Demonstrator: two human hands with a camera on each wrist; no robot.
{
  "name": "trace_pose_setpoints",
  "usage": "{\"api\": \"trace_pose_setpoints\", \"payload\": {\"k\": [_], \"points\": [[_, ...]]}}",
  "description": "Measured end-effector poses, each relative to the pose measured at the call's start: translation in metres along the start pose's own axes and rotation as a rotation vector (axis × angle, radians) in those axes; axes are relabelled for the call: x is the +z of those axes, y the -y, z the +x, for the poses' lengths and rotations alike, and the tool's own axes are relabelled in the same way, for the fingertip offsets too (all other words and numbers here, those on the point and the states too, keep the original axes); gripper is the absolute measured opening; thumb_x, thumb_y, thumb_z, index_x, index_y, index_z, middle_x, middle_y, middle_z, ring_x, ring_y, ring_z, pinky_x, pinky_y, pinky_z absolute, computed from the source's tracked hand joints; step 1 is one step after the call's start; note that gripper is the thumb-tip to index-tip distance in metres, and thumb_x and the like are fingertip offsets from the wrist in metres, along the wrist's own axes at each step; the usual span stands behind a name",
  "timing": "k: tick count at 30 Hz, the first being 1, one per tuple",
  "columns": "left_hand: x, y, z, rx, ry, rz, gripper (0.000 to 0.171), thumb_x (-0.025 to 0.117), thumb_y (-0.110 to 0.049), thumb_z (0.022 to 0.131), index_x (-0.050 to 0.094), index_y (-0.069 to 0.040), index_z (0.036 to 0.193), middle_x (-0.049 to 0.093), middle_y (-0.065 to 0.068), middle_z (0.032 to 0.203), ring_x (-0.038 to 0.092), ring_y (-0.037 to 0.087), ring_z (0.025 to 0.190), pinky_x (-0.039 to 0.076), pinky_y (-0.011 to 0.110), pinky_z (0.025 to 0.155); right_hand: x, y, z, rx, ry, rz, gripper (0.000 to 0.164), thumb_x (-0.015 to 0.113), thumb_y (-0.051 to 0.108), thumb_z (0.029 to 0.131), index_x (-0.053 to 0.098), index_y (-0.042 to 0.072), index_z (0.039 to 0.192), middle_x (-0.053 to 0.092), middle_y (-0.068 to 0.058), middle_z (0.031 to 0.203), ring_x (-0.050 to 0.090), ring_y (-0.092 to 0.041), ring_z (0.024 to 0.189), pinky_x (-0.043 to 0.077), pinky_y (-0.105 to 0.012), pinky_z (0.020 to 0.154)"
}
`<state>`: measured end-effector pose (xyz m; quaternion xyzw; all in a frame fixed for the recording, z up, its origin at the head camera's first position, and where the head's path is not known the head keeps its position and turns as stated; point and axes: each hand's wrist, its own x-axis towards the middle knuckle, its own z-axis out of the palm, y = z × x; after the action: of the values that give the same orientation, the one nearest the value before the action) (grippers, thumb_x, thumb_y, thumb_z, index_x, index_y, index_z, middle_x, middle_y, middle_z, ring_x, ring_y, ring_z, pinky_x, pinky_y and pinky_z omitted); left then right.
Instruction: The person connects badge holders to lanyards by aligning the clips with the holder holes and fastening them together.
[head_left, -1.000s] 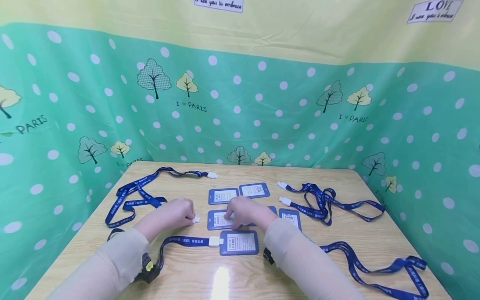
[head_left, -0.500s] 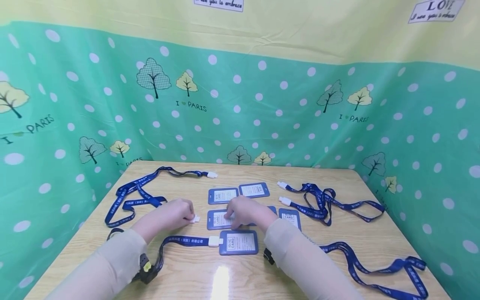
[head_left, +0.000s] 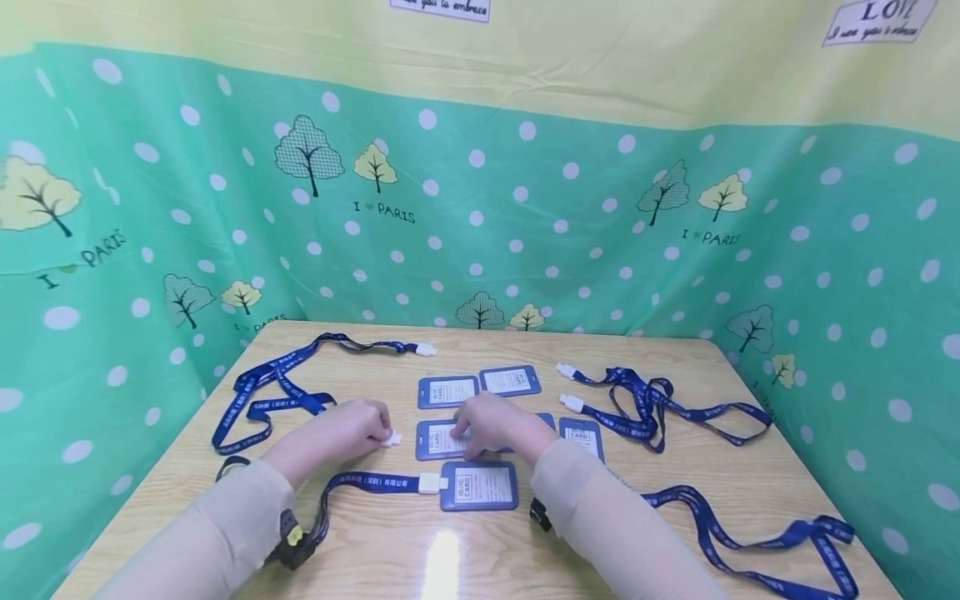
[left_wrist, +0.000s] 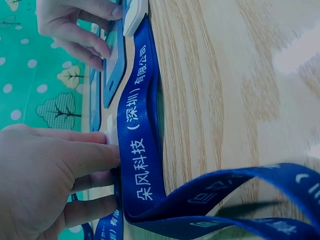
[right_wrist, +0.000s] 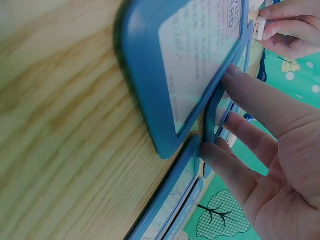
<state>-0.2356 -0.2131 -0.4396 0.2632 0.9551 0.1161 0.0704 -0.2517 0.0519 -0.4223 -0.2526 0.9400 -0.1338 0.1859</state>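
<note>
At a wood-grain table (head_left: 360, 542) before a dotted green curtain (head_left: 480, 217), I pinch a small white clip (head_left: 393, 439) between the closed thumb and fingers of my left hand (head_left: 345, 431), just left of the middle card holder (head_left: 432, 442). My right hand (head_left: 495, 423), fingers partly spread, grips that blue holder by its edges. Nearer me lies a second card holder (head_left: 483, 486), a white buckle (head_left: 431, 483) at its left edge, a printed strap (head_left: 378, 482) running left. 2 badges (head_left: 447, 392) sit behind, 2 more at right, 1 partly hidden by my hand. Blue lanyards (head_left: 285, 362) sprawl on both sides.
</note>
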Motion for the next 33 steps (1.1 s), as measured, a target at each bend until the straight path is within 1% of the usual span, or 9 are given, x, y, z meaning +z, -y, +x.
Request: {"api": "trace_pose_setpoints", "payload": {"k": [6, 10, 14, 17, 20, 23, 27, 31, 33], "points": [[0.0, 0.0, 0.001, 0.079, -0.022, -0.004, 0.005, 0.076, -0.017, 0.093, 0.079, -0.02, 0.093, 0.063, -0.014, 0.092, 0.062, 0.006, 0.083, 0.057, 0.028, 0.08, -0.002, -0.001, 0.0, -0.012, 0.009, -0.008, 0.037, 0.089, 0.023, 0.079, 0.078, 0.028, 0.115, 0.062, 0.006, 0.139, 0.055, -0.022, 0.132, 0.051, -0.033, 0.101], [0.0, -0.004, 0.003, 0.112, -0.032, -0.022, 0.006, 0.076, -0.015, 0.093, 0.079, -0.02, 0.091, 0.063, -0.014, 0.091, 0.061, 0.005, 0.082, 0.057, 0.029, 0.079, -0.003, -0.002, 0.002, -0.02, 0.008, -0.011, 0.038, 0.089, 0.023, 0.079, 0.078, 0.029, 0.115, 0.062, 0.008, 0.139, 0.053, -0.022, 0.134, 0.048, -0.036, 0.105], [0.001, -0.007, 0.005, 0.107, -0.03, -0.023, 0.007, 0.075, -0.015, 0.094, 0.079, -0.021, 0.092, 0.062, -0.015, 0.091, 0.06, 0.004, 0.082, 0.057, 0.028, 0.079, -0.002, -0.002, 0.001, -0.018, 0.009, -0.008, 0.038, 0.088, 0.024, 0.08, 0.078, 0.03, 0.115, 0.062, 0.009, 0.139, 0.052, -0.022, 0.134, 0.048, -0.037, 0.106], [0.002, -0.009, 0.006, 0.078, -0.02, -0.03, 0.007, 0.074, -0.017, 0.095, 0.079, -0.022, 0.093, 0.061, -0.016, 0.089, 0.059, 0.003, 0.08, 0.057, 0.027, 0.079, -0.002, -0.001, -0.001, -0.013, 0.008, 0.002, 0.037, 0.089, 0.023, 0.08, 0.078, 0.029, 0.115, 0.062, 0.008, 0.139, 0.054, -0.022, 0.132, 0.051, -0.034, 0.102], [0.004, -0.01, 0.007, 0.063, -0.019, -0.037, 0.006, 0.074, -0.018, 0.095, 0.078, -0.022, 0.093, 0.061, -0.016, 0.089, 0.059, 0.002, 0.079, 0.056, 0.026, 0.079, -0.001, -0.001, -0.001, -0.011, 0.011, 0.006, 0.038, 0.089, 0.022, 0.079, 0.078, 0.028, 0.115, 0.062, 0.007, 0.14, 0.056, -0.021, 0.13, 0.053, -0.03, 0.096], [0.004, -0.011, 0.007, 0.073, -0.027, -0.047, 0.006, 0.074, -0.017, 0.095, 0.078, -0.021, 0.093, 0.061, -0.015, 0.089, 0.058, 0.003, 0.079, 0.057, 0.028, 0.079, -0.001, -0.001, -0.001, -0.012, 0.015, -0.001, 0.038, 0.089, 0.022, 0.079, 0.078, 0.028, 0.116, 0.062, 0.006, 0.14, 0.058, -0.02, 0.128, 0.054, -0.028, 0.093], [0.004, -0.012, 0.007, 0.092, -0.042, -0.048, 0.005, 0.076, -0.016, 0.093, 0.078, -0.021, 0.092, 0.061, -0.014, 0.089, 0.059, 0.004, 0.079, 0.057, 0.029, 0.078, -0.001, -0.002, 0.0, -0.02, 0.017, -0.008, 0.039, 0.089, 0.022, 0.079, 0.078, 0.028, 0.116, 0.061, 0.007, 0.14, 0.058, -0.019, 0.127, 0.053, -0.029, 0.096], [0.004, -0.012, 0.007, 0.082, -0.041, -0.035, 0.004, 0.075, -0.018, 0.094, 0.078, -0.021, 0.093, 0.061, -0.016, 0.088, 0.058, 0.002, 0.079, 0.056, 0.027, 0.079, -0.002, -0.003, 0.001, -0.02, 0.021, -0.01, 0.039, 0.089, 0.023, 0.079, 0.078, 0.029, 0.115, 0.061, 0.008, 0.14, 0.06, -0.017, 0.121, 0.053, -0.027, 0.092], [0.004, -0.012, 0.008, 0.076, -0.04, -0.032, 0.002, 0.076, -0.02, 0.094, 0.078, -0.02, 0.094, 0.061, -0.016, 0.088, 0.058, 0.002, 0.078, 0.056, 0.027, 0.078, -0.003, -0.002, 0.001, -0.02, 0.025, -0.011, 0.039, 0.089, 0.023, 0.079, 0.078, 0.029, 0.115, 0.061, 0.008, 0.14, 0.06, -0.017, 0.121, 0.054, -0.027, 0.092]]}}
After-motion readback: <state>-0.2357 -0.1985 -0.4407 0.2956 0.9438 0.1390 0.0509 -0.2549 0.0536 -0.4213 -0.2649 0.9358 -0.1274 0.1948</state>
